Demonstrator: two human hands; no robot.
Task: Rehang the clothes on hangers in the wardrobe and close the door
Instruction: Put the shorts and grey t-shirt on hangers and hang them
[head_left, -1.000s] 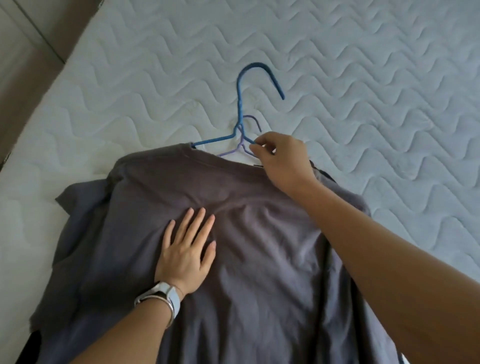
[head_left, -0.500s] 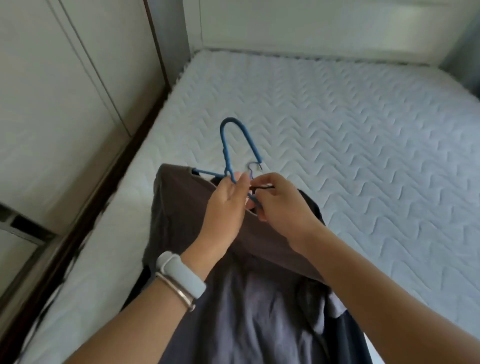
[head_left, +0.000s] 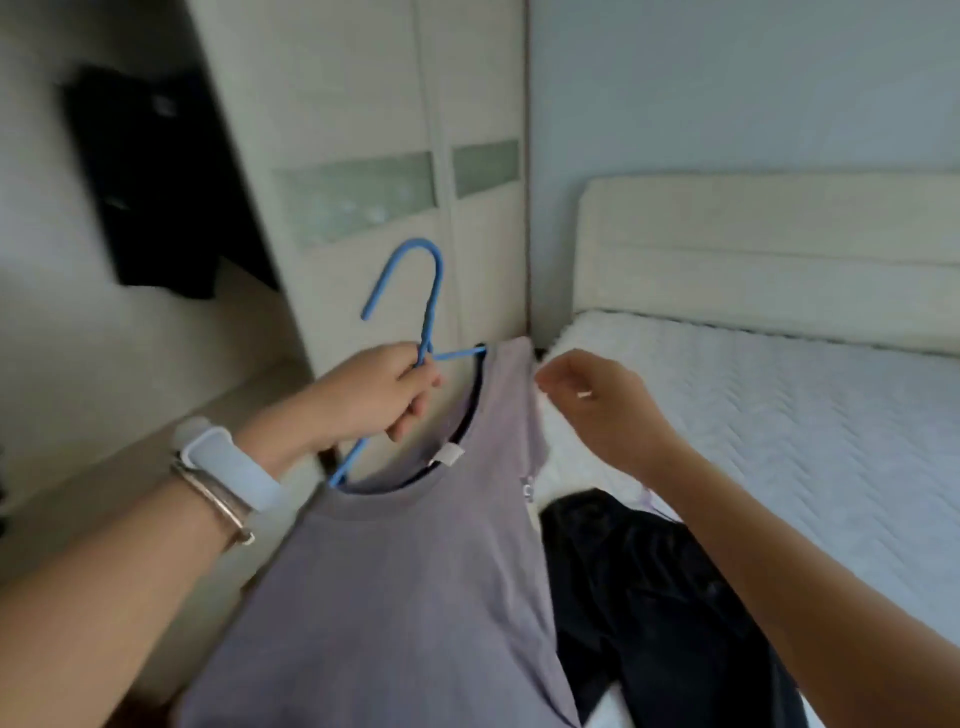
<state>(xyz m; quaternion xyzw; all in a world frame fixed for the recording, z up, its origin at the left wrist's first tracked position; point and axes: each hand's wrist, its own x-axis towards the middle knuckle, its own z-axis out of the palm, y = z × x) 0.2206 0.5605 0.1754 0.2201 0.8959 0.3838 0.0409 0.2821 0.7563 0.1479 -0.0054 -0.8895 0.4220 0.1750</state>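
Note:
A grey T-shirt (head_left: 415, 582) hangs on a blue hanger (head_left: 431, 291), lifted off the bed. My left hand (head_left: 379, 400) grips the hanger just below its hook. My right hand (head_left: 597, 410) has curled fingers at the shirt's far shoulder and seems to pinch the fabric there. The wardrobe (head_left: 363, 156) stands ahead on the left. Its open compartment holds a black garment (head_left: 140, 182) that is hanging inside.
A dark garment (head_left: 649, 582) lies on the white quilted mattress (head_left: 805, 441) under my right forearm, with a bit of pale purple hanger (head_left: 649, 496) beside it. The cream headboard (head_left: 753, 249) is at the back right. A narrow floor strip separates bed and wardrobe.
The shirt lay flat on the bed under my left hand; that hand then took the blue hanger and lifted it with the shirt. My view swung up toward the wardrobe.

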